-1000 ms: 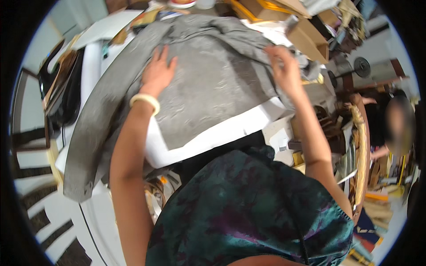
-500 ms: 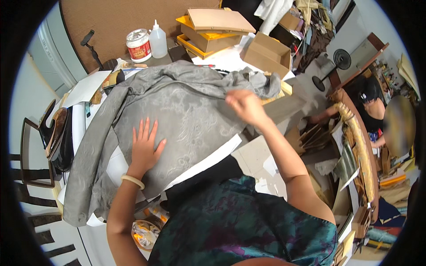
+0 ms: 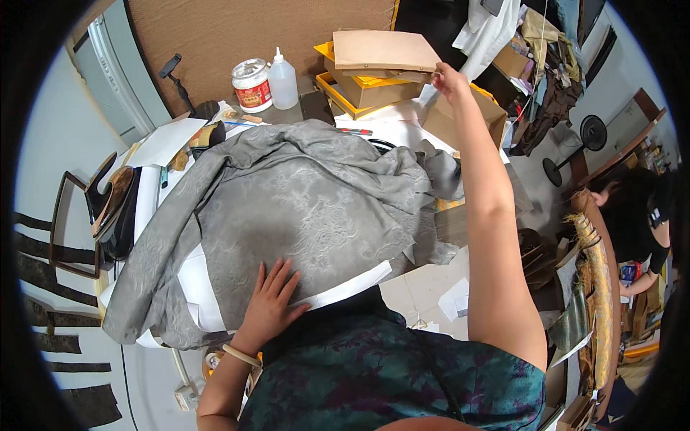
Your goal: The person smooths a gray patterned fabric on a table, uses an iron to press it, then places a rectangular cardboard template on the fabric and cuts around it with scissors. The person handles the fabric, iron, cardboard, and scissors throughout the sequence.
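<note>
Jar [image 3: 251, 72], one: red label [image 3: 254, 96] with pale print, too small to read. Legible text: none.

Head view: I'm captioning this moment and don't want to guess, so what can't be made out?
All in the head view:
White paper, full extent: hidden under the grey patterned fabric.
Open brown cardboard box, middle: behind the right forearm.
Right hand, grip: too small to tell whether it pinches or merely touches the flat tan cardboard.

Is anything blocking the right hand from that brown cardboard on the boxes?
Nothing visible is: the right hand touches the near right corner of the brown cardboard sheet, which lies uncovered on the boxes.
</note>
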`<state>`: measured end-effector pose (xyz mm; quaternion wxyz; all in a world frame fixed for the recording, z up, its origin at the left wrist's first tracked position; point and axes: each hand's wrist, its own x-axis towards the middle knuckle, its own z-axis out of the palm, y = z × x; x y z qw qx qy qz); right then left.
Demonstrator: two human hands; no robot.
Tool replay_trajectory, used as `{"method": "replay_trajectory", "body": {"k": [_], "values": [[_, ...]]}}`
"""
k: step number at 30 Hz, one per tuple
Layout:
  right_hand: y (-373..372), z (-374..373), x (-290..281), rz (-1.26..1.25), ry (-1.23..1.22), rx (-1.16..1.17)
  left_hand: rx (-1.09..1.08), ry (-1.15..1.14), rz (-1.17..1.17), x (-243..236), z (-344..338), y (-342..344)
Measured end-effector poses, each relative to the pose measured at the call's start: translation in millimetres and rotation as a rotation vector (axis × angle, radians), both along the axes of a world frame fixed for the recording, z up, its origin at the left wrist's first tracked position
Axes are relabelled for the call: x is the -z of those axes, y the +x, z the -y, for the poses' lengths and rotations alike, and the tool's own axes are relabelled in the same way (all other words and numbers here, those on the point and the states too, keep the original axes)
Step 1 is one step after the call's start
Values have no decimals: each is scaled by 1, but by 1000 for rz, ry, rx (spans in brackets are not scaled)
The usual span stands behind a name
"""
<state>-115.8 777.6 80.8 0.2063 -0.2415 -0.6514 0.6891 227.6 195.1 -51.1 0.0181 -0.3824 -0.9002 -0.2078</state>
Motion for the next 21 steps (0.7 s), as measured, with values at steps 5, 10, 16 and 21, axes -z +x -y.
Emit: {"method": "replay_trajectory", "body": {"k": [5,10,16,21], "values": [[18,25,-33,-302,19,-29,122,-17,-135,12,2,-3],[98,45,-51,-554,8,-159,83,83,-125,24,8,-8],[335,90,-19,-508,-228,-77,139,296,122,-26,10,-73],[481,168,41,-219,-253,-290,208,299,207,-76,19,-145]]}}
